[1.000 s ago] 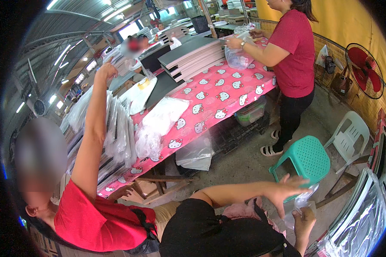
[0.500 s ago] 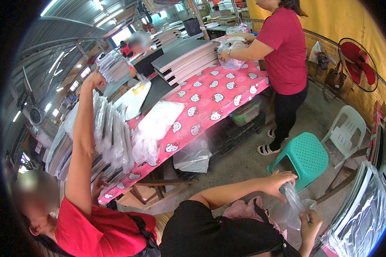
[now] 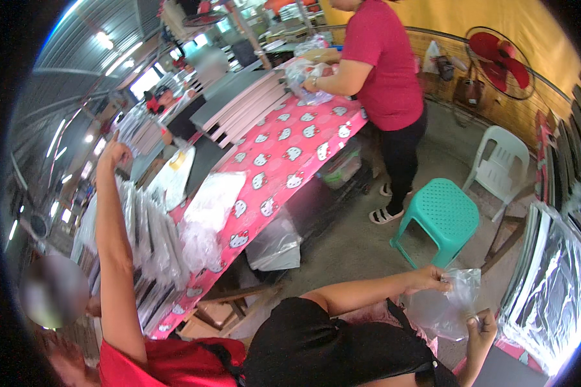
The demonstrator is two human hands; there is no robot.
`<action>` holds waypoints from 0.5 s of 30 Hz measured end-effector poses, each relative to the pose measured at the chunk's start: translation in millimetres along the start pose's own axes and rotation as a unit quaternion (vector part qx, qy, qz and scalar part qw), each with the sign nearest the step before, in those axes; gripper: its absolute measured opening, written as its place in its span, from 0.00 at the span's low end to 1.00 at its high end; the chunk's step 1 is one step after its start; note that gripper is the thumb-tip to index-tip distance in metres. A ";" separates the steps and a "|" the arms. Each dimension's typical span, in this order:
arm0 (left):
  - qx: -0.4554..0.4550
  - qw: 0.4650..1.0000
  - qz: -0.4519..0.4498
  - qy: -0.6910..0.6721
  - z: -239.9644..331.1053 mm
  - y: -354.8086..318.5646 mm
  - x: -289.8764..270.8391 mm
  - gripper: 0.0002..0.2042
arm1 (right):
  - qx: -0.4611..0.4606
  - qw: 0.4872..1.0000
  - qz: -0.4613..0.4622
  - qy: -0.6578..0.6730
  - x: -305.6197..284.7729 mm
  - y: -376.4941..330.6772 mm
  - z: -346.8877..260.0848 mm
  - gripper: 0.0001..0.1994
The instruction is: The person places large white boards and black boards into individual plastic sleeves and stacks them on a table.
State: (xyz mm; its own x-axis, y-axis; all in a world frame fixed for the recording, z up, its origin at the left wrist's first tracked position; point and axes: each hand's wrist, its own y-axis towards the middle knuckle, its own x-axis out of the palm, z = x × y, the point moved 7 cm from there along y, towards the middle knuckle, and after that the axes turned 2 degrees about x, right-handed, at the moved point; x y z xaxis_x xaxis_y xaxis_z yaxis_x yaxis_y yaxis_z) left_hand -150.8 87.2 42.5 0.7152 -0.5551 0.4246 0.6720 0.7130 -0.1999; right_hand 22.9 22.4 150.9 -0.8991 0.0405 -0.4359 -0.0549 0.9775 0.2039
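Note:
A clear plastic bag [image 3: 440, 313] is stretched between my two hands, in front of my black shirt. At its upper edge my left hand [image 3: 426, 279] pinches the film between thumb and fingers. My right hand [image 3: 481, 330] grips the bag's lower right side, fingers curled and thumb raised. The film looks thin and flat, and I see nothing inside it. Just right of my hands stands a stack of flat panels in clear plastic [image 3: 549, 284].
A green stool [image 3: 442, 209] and white chair [image 3: 500, 161] stand ahead. The pink patterned table [image 3: 284, 164] bears grey boards [image 3: 239, 103] and plastic sheets [image 3: 216, 200]. A co-worker in red raises an arm [image 3: 114, 238] at left; another [image 3: 384, 71] handles bags at the table.
The bag, bunched between my hands before, is now spread out flat. My view has swung to the right. The near co-worker's arm stays raised, with a finger now pointing.

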 end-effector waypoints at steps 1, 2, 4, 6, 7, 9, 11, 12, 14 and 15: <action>0.040 0.998 0.043 0.009 15.4 -1.5 7.5 0.19 | -0.010 0.999 0.029 -0.011 -5.7 -2.0 -4.8 0.09; 0.080 0.993 0.085 0.016 25.6 -0.9 9.6 0.22 | -0.019 0.998 0.057 -0.024 -8.8 -1.9 -14.2 0.08; 0.169 0.985 0.013 0.007 38.0 13.5 24.3 0.29 | 0.042 0.995 0.087 0.014 -13.8 -3.3 -23.0 0.05; 0.162 0.985 -0.058 -0.004 41.2 32.0 48.1 0.37 | 0.186 0.970 0.105 0.113 -22.3 -14.6 -15.5 0.02; 0.110 0.989 -0.095 -0.003 49.3 38.9 67.4 0.40 | 0.172 0.975 0.107 0.090 -28.3 -19.9 -8.8 0.02; -0.046 0.992 -0.119 -0.021 30.7 58.9 77.8 0.36 | 0.122 0.985 0.108 -0.048 -39.4 -15.8 -31.6 0.03; -0.129 0.978 -0.161 -0.021 12.6 69.8 90.0 0.18 | 0.152 0.969 0.193 -0.028 -53.7 -30.8 -21.4 0.03; -0.175 0.972 -0.156 -0.020 4.0 74.1 84.2 0.17 | 0.174 0.957 0.231 -0.039 -62.0 -36.2 -14.5 0.02; -0.208 0.964 -0.153 -0.063 1.4 81.0 92.3 0.18 | 0.218 0.925 0.299 -0.089 -84.4 -58.0 -4.8 0.05; -0.194 0.965 -0.143 -0.106 3.1 84.2 102.1 0.19 | 0.235 0.909 0.327 -0.106 -92.4 -69.2 -5.3 0.06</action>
State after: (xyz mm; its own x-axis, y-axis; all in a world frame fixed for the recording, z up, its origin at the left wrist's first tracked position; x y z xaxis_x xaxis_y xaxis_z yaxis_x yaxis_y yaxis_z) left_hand -21.7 91.9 71.7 0.4628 -0.5750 0.6747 0.8864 0.3071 -0.3463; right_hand 107.4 -50.0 181.7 -0.5669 0.6347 -0.5251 0.6971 0.7093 0.1048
